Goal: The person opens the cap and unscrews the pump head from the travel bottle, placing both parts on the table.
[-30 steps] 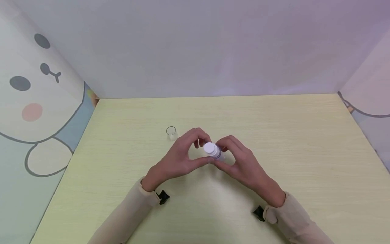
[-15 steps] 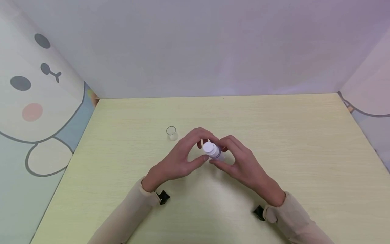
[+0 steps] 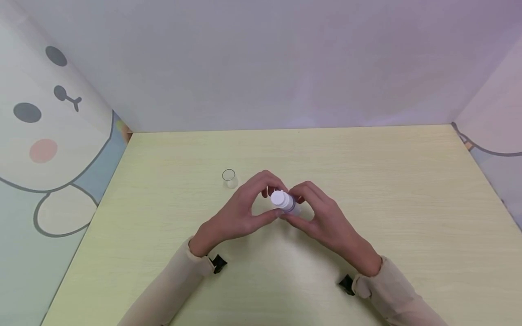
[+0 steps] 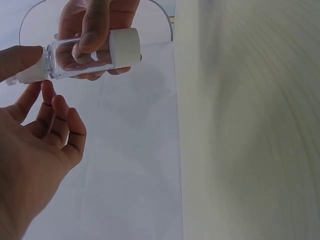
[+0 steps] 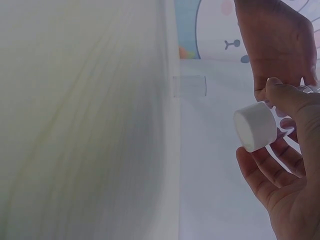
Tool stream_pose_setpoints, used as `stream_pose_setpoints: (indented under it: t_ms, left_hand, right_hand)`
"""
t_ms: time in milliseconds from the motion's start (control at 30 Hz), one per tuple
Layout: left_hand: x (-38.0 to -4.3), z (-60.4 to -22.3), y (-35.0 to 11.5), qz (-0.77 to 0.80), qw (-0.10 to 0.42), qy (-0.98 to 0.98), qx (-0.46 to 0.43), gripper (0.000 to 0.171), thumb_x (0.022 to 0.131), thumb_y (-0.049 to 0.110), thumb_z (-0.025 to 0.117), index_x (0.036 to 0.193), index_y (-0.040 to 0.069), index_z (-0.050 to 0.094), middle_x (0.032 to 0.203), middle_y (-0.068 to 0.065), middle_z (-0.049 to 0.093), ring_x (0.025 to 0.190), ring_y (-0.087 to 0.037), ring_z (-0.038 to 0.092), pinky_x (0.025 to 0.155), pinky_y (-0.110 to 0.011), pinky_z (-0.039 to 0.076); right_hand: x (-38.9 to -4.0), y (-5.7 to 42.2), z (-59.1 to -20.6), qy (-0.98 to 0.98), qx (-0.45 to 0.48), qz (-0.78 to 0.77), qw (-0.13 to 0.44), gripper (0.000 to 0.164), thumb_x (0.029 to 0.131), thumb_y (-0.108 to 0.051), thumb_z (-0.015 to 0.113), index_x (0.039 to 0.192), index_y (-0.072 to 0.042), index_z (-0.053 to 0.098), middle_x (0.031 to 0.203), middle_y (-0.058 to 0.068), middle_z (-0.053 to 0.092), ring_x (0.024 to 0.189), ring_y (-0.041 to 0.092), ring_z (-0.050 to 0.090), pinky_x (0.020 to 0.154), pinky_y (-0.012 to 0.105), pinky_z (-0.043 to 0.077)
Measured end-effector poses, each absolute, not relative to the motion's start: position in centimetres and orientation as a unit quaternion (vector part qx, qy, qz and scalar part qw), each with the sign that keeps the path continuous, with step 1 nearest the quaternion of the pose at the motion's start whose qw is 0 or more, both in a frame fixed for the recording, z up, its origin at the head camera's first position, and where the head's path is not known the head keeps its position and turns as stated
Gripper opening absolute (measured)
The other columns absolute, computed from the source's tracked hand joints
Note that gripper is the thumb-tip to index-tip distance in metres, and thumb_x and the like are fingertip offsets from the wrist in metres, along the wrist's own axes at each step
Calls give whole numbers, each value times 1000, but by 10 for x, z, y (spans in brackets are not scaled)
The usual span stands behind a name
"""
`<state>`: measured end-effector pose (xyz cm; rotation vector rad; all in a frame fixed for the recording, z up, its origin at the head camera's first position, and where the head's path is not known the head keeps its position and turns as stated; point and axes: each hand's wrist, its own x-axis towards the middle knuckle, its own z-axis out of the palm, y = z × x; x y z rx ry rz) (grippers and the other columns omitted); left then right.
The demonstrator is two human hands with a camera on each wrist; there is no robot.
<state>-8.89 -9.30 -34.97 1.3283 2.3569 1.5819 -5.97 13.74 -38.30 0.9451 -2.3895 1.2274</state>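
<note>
A small clear bottle (image 4: 80, 59) with a white cap (image 3: 278, 198) and a white base (image 4: 125, 48) is held above the table between both hands. My left hand (image 3: 241, 212) pinches the cap between thumb and forefinger, its other fingers loosely bent. Lower down, my right hand (image 3: 324, 218) grips the clear body, thumb on one side and fingers on the other. In the right wrist view, the white base (image 5: 255, 126) juts out past the right thumb. Part of the body is hidden behind the fingers.
A small clear glass cup (image 3: 230, 179) stands on the pale wooden table (image 3: 367, 167), beyond the left hand. A plain white wall (image 3: 285, 63) rises along the far edge. Cartoon-printed panels (image 3: 45, 149) flank the table.
The left thumb and forefinger have shifted around the cap: reaching apart half a second ago, then drawing back onto it. The bottle's top has edged slightly left. The right hand barely moves.
</note>
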Motion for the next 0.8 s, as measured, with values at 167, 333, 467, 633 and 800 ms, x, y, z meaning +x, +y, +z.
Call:
stream_pose_setpoints:
  t_ms: [167,333,467,633,800]
  left_hand:
    - [-88,-351,-93,496,-6,763,414,39,88,14,84,114,14,56,108,5,59,101,-11,52,87,-35,46]
    - [-88,-353,-92,491,-2,770,408,44,87,15,86,119,13,55,111,3,60,102,-11,54,87,-38,48]
    - [-88,-353,-92,501,15,762,410,51,91,13,80,134,12,51,123,1,61,111,-12,55,88,-44,49]
    - [-87,-353,-94,512,9,749,421,51,95,3,70,141,9,48,131,-4,62,116,-16,56,89,-39,50]
    - [-87,-353,-93,514,-12,743,428,46,94,2,72,136,8,54,127,-5,65,111,-15,58,86,-37,48]
  right_hand:
    - [-60,138,-384,-827,332,430,142,40,84,-15,89,114,-10,63,110,-4,63,101,9,58,89,25,53]
    - [-59,138,-384,-829,331,430,135,41,84,-12,88,115,-10,63,112,-4,63,102,9,59,91,22,52]
    - [-59,138,-384,-832,331,422,141,47,80,-8,91,117,-9,63,113,-2,64,101,10,59,89,23,54]
    - [-60,138,-383,-833,325,424,144,49,79,-9,92,119,-9,63,113,-2,65,100,10,59,87,24,54]
    - [-59,138,-382,-836,319,424,139,47,79,-12,92,117,-10,63,111,-3,64,100,9,58,87,26,55]
